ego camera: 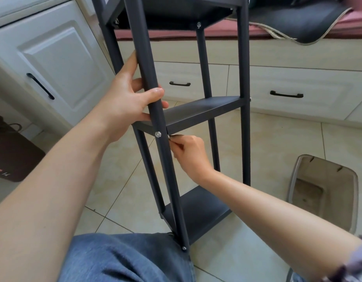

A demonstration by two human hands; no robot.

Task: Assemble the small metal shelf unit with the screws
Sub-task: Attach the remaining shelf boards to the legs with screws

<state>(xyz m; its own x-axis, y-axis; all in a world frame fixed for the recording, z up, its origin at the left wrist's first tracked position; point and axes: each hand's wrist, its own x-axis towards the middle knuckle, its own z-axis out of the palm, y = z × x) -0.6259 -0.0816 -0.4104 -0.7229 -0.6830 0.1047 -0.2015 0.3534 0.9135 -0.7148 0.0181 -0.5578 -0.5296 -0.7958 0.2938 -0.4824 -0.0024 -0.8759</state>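
1. Head view, the shelf unit: the dark metal shelf unit (196,112) stands upright on the tiled floor (267,143), filling the centre of the frame from 12 o'clock down to 6 o'clock, with its nearest foot just beside the person's denim-clad knee (123,259).

2. Head view, left hand: the left hand (125,102), coming in from 8 o'clock, is wrapped round the near front post (153,94) just above the middle shelf (200,112). Its thumb lies across the front of the post and its fingers curl behind, so it is clamped on the post and seems to steady the frame.

3. Head view, right hand: the right hand (190,153), entering from 4 o'clock, sits just under the near corner of the middle shelf. Its fingertips are drawn together in a pinch against the inner side of the post. What it pinches is too small to name; I judge it to be a screw or nut.

4. Progress: three shelves are in place between four posts. A silver screw head (158,134) shows at the near corner of the middle shelf, and others show at the top shelf and the near foot. By my reading the frame is mostly built and this corner is being fastened; the far-side joints cannot be checked.

5. Surroundings: white cabinets with black handles (180,84) stand behind at 1 o'clock, and a grey bin (355,190) sits at 4 o'clock.
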